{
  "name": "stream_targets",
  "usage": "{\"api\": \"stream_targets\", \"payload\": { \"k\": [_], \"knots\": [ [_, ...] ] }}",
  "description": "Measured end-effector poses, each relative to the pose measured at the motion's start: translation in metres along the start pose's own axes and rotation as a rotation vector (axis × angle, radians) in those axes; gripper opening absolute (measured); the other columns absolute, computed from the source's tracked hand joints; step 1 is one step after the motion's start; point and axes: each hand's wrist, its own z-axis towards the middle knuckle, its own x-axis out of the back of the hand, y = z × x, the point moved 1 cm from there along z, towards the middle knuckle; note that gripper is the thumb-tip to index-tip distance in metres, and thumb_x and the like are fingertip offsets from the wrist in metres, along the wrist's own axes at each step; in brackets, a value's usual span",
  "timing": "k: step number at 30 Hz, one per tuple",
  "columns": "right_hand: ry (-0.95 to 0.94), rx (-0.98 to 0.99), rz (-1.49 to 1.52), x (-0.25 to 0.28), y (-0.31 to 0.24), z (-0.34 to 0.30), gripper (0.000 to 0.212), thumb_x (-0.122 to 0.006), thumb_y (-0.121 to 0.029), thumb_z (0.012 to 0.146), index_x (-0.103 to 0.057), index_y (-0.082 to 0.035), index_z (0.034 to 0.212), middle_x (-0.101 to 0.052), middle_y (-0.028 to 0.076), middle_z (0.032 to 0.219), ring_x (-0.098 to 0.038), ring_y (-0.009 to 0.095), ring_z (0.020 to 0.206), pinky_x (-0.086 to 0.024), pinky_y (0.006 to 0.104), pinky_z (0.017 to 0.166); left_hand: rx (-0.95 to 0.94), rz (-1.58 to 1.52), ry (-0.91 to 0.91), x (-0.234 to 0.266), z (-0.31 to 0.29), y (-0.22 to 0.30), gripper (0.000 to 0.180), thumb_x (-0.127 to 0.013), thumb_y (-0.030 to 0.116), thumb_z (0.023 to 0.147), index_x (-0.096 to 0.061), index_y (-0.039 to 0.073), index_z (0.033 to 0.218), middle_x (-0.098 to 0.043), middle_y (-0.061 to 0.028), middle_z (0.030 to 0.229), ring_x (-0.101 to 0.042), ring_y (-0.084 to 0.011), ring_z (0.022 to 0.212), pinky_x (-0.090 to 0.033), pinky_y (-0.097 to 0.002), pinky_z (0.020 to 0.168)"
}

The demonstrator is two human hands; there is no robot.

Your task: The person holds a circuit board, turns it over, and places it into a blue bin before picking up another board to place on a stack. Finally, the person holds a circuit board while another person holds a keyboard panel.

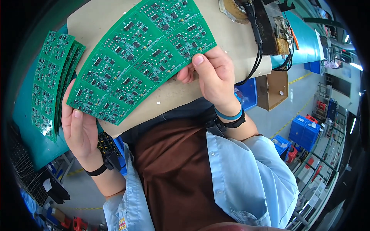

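Over tan sheeting (89,25), left hand (81,133) and right hand (216,82), thumbs (205,69) uppermost, pinch a green circuit panel (140,63).

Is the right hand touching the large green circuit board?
Touching: the head view shows the right hand gripping the circuit board near its corner, thumb lapping over its edge.

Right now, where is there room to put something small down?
The tan sheet has mostly bare patches between the held circuit board and the overlapping circuit boards, and between the right hand and the black cables. It's crowded at left, where those boards sit, and upper right, around the cables.
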Motion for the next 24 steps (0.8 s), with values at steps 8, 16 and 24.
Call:
{"api": "stream_targets", "payload": {
  "k": [8,16,24],
  "knots": [
    [-0.005,-0.021,0.003,-0.001,-0.0025,0.0005,0.023,-0.045,-0.016,0.101,-0.054,0.003,0.109,-0.067,0.011,0.083,-0.063,0.013,0.068,-0.052,0.0246,0.061,0.013,0.004,0.025,-0.0009,0.0,0.0008,0.057,-0.045,0.01,0.096,-0.025,-0.008,0.146,-0.042,-0.0207,0.143,-0.044,-0.0291,0.131,-0.034,-0.0421,0.111],
    [-0.016,-0.031,-0.007,-0.001,-0.0027,0.0013,0.025,-0.045,-0.018,0.101,-0.055,0.003,0.112,-0.067,0.01,0.085,-0.063,0.012,0.069,-0.052,0.0237,0.062,0.03,0.014,0.027,-0.0024,0.0012,0.0029,0.057,-0.045,0.012,0.096,-0.025,-0.008,0.145,-0.043,-0.0211,0.142,-0.046,-0.0286,0.13,-0.036,-0.0414,0.11],
    [-0.042,-0.014,-0.015,-0.0018,-0.0048,0.0029,0.026,-0.046,-0.019,0.101,-0.055,0.003,0.114,-0.067,0.01,0.089,-0.063,0.012,0.07,-0.052,0.0237,0.062,0.053,0.026,0.042,-0.0047,0.0023,0.0046,0.058,-0.046,0.015,0.097,-0.025,-0.009,0.145,-0.043,-0.0217,0.142,-0.048,-0.0276,0.129,-0.039,-0.0394,0.108]
  ]
}}
